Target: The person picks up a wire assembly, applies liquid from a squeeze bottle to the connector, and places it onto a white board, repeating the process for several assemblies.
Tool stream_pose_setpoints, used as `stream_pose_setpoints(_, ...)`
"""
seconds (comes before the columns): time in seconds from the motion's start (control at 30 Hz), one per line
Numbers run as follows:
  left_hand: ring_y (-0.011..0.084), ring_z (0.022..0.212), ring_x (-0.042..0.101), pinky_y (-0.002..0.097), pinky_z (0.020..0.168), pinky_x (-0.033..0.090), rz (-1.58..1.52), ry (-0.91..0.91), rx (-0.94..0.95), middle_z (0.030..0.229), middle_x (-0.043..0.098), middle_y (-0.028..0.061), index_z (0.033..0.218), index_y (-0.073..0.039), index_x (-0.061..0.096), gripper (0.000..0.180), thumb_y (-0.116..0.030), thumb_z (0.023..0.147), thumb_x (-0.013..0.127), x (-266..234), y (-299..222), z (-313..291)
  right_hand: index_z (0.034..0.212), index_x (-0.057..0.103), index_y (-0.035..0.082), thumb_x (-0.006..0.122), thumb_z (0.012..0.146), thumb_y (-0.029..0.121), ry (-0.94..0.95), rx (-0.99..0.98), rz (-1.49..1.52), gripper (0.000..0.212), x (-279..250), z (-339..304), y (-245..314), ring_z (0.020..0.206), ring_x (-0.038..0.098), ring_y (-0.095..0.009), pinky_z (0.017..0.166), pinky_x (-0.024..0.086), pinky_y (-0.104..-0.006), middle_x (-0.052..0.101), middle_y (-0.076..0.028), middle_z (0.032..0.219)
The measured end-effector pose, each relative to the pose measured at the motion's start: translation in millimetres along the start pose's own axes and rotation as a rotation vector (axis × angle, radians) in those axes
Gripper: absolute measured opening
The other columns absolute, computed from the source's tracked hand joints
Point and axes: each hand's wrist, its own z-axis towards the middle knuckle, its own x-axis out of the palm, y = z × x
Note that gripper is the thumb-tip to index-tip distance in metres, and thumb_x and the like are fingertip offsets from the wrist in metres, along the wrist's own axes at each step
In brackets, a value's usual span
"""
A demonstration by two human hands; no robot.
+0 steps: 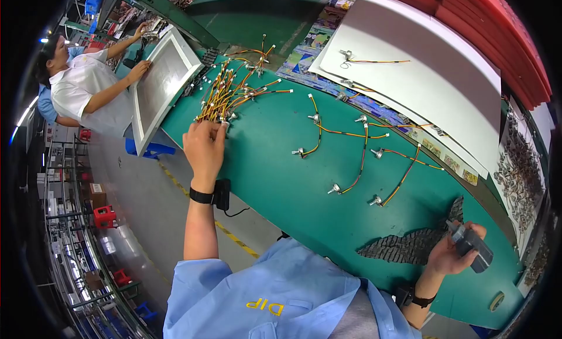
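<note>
Since the wired parts lie tangled on the green table, the left hand, whose pinch I can't tell, might drag neighbours; the right hand clasps a dark bottle.

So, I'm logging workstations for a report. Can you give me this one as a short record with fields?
Left hand: at the near end of a wire pile; grip unclear
Right hand: holds a dark bottle
Surface: green table
Between the hands: several loose wires with metal knobs, spread apart
Beside right hand: ragged black mat
Far right: white sheet
At left: co-worker in white, one hand at a pale frame
</note>
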Motion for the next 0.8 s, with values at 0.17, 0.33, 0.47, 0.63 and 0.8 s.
stream_pose_setpoints(0.17, 0.0242, 0.084, 0.056, 0.0372, 0.069, 0.038, 0.061, -0.115, 0.247, 0.087, 0.060, 0.0062, 0.084, -0.008, 0.068, 0.016, -0.022, 0.079, 0.074, 9.6, -3.2, 10.6, 0.110, 0.049, 0.000, 0.058, 0.088, 0.048, 0.008, 0.053, 0.027, 0.054, 14.9, 2.2, -1.2, 0.058, 0.043, -0.012, 0.073, 0.046, -0.0285, 0.049, -0.010, 0.091)
stream_pose_setpoints(0.33, 0.0262, 0.086, 0.056, 0.0377, 0.070, 0.039, 0.113, -0.121, 0.311, 0.088, 0.059, 0.0068, 0.083, -0.008, 0.067, 0.016, -0.020, 0.077, 0.074, 10.5, -12.3, 16.6, 0.110, 0.048, -0.001, 0.057, 0.090, 0.046, 0.020, 0.049, 0.047, 0.052, 15.2, 0.5, 0.2, 0.055, 0.039, -0.010, 0.068, 0.042, -0.0265, 0.048, -0.009, 0.093)
stream_pose_setpoints(0.47, 0.0270, 0.089, 0.055, 0.0387, 0.074, 0.040, 0.137, -0.093, 0.293, 0.092, 0.058, 0.0073, 0.083, -0.008, 0.066, 0.015, -0.020, 0.077, 0.073, 15.7, -26.7, 18.0, 0.111, 0.048, 0.000, 0.055, 0.091, 0.046, -0.005, 0.017, 0.032, 0.051, 4.8, -0.8, 0.4, 0.057, 0.040, -0.010, 0.064, 0.042, -0.0247, 0.047, -0.009, 0.097)
stream_pose_setpoints(0.63, 0.0287, 0.089, 0.056, 0.0405, 0.077, 0.043, -0.010, -0.092, 0.321, 0.089, 0.059, 0.0084, 0.077, -0.006, 0.062, 0.014, -0.017, 0.079, 0.072, 19.2, -33.3, 14.9, 0.109, 0.048, 0.000, 0.055, 0.091, 0.045, -0.006, 0.012, 0.024, 0.049, 5.7, -3.3, 1.2, 0.057, 0.038, -0.010, 0.062, 0.040, -0.0242, 0.046, -0.009, 0.096)
stream_pose_setpoints(0.8, 0.0303, 0.086, 0.057, 0.0416, 0.076, 0.045, -0.107, 0.016, 0.315, 0.087, 0.060, 0.0093, 0.079, -0.005, 0.060, 0.014, -0.015, 0.079, 0.071, 22.0, -33.0, 16.5, 0.108, 0.048, 0.000, 0.055, 0.091, 0.045, 0.035, 0.005, 0.037, 0.049, 18.6, -4.3, 6.7, 0.057, 0.038, -0.009, 0.061, 0.039, -0.0243, 0.046, -0.008, 0.095)
